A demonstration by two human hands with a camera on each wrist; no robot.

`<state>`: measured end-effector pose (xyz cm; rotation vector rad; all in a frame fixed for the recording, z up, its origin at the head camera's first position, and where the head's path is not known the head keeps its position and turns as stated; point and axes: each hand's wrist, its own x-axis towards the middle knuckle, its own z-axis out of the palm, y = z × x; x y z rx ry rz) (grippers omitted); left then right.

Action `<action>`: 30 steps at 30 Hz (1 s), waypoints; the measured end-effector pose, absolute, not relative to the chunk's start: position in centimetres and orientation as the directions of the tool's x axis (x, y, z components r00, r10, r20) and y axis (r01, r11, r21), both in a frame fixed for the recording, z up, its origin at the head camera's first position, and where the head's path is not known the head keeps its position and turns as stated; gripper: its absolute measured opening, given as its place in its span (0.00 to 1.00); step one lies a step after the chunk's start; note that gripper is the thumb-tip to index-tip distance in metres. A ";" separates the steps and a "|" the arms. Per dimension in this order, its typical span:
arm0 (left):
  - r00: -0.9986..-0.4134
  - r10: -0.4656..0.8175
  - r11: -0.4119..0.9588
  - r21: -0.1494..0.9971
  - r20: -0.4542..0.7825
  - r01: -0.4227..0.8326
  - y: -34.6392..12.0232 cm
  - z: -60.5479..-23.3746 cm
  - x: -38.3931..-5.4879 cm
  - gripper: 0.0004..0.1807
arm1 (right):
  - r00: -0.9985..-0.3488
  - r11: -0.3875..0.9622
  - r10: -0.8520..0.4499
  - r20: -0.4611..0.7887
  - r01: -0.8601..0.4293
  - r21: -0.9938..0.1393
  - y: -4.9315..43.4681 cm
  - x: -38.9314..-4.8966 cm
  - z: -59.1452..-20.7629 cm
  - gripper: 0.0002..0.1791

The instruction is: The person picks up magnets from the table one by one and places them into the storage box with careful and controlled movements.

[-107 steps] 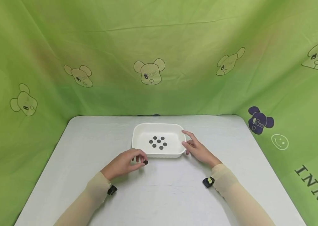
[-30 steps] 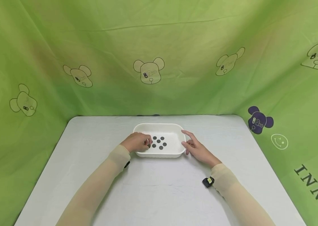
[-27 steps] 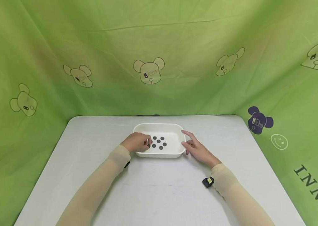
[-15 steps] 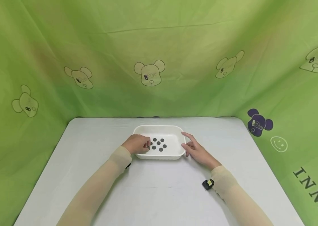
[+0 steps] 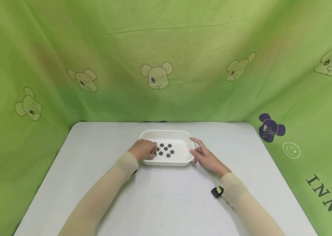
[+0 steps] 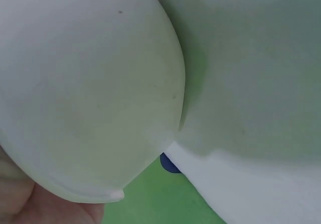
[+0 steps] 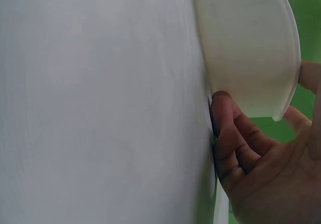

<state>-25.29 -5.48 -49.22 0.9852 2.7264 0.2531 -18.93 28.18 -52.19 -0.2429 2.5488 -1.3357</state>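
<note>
A white rectangular tray with rounded corners sits on the table, and several small flat black discs lie grouped on its floor. My left hand reaches over the tray's left end. Its curled fingers and thumb are at a black disc beside the group, partly hidden by the fingertips. The left wrist view shows the tray's outer wall, with part of the hand behind the rim. My right hand holds the tray's right end, thumb and forefinger at the rim, other fingers bent against the outside.
A white cloth-covered table spreads in front of and around the tray. Green fabric printed with bear heads hangs along the back and both sides. A black wrist camera is strapped under the right sleeve.
My left hand has carried a black disc from in front of the tray to inside its left part. Over the last second the fingers have shifted only slightly. My right hand has stayed put.
</note>
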 end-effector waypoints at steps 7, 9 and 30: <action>-0.751 0.641 0.763 0.239 -0.161 0.600 -5.7 -49.2 -25.3 0.06 | -0.953 0.569 -0.268 -0.143 -0.036 -0.822 28.1 -19.2 -52.2 0.37; -0.753 0.638 0.765 0.241 -0.162 0.597 -5.7 -49.2 -25.3 0.06 | -0.953 0.572 -0.267 -0.145 -0.035 -0.819 28.1 -19.3 -52.2 0.37; -0.803 0.566 0.726 0.350 0.185 0.593 -6.5 -49.9 -25.4 0.10 | -0.954 0.558 -0.274 -0.124 -0.053 -0.828 28.8 -19.5 -51.6 0.36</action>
